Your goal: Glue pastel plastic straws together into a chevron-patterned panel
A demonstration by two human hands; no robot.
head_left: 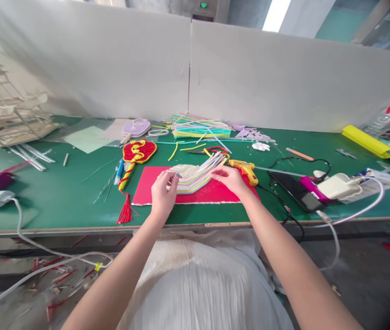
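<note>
On a red board (145,188) lies a panel of pastel pipe cleaners (190,183), set side by side in stripes and bent so that their loose ends slant up to the right. My left hand (164,189) is closed at the panel's left edge, thumb and forefinger on the strips. At the slanted right part, my right hand (227,178) pinches the pipe cleaners; its fingertips partly hide them. A yellow glue gun (245,169) lies just beyond my right hand. Behind the panel rest red-handled scissors (215,150), partly covered by the strip ends.
A red and yellow fan-shaped piece (139,151) with a red tassel (125,211) lies left of the board. Bundled pipe cleaners (200,128) lie at the back. To the right are a black phone (294,190), a white plug (339,185) and cables. A grey partition (112,59) stands behind.
</note>
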